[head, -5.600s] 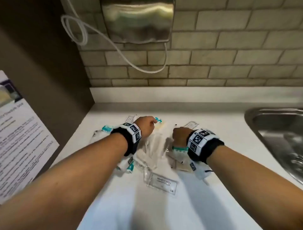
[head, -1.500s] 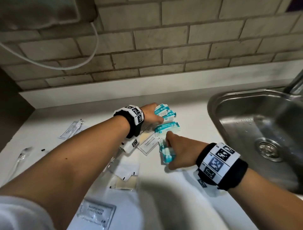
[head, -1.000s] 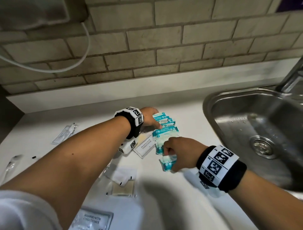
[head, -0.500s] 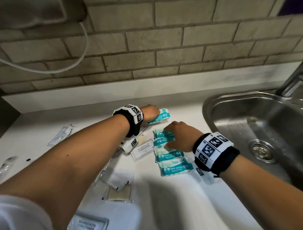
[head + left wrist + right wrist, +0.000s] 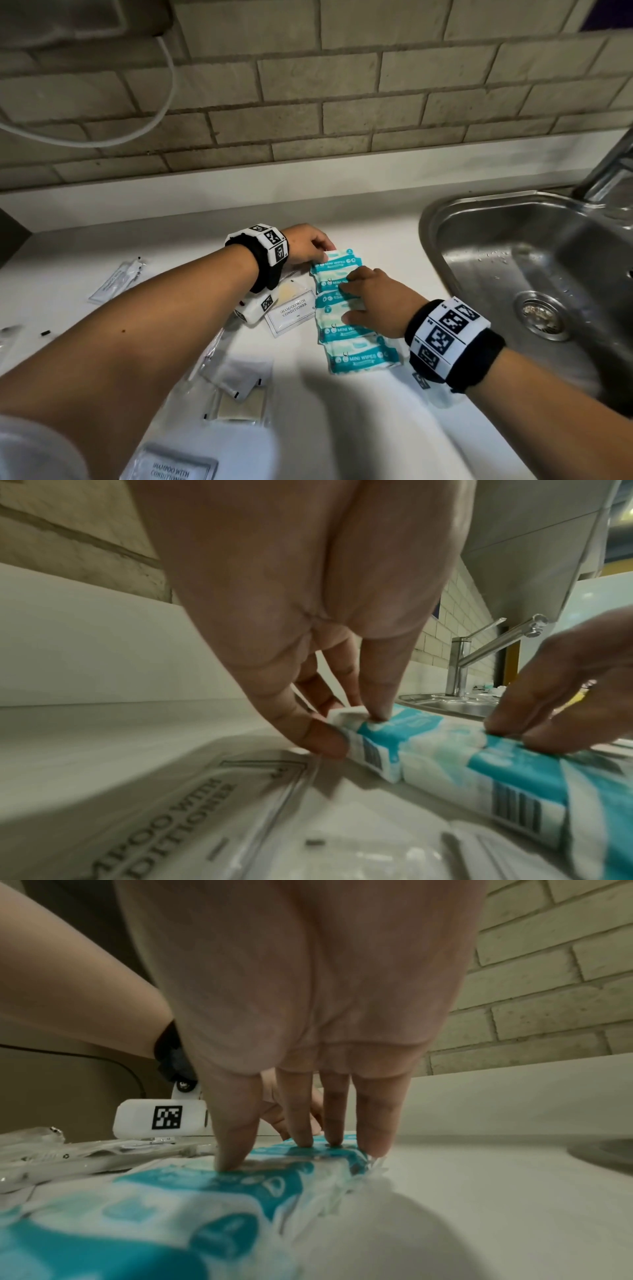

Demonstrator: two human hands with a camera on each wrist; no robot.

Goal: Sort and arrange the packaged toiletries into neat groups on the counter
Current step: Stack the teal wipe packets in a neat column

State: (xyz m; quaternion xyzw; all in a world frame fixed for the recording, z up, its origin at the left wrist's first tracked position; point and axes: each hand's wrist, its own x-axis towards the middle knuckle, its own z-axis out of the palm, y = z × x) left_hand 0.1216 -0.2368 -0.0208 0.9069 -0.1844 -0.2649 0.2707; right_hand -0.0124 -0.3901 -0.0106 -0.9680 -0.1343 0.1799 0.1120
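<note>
Leftmost, one clear flat sachet printed "shampoo with conditioner" lies on the white counter. Beside it, five soft teal-and-white mini-wipes packets overlap in one row running toward the wall. Her left hand pinches the farthest packet's corner; her right hand presses straight fingers on the middle ones, beside the steel sink.

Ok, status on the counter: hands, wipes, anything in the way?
Left hand pinches the far wipe pack. Right hand presses flat on the wipe row. Shampoo sachet lies beside the row, not blocking.
</note>
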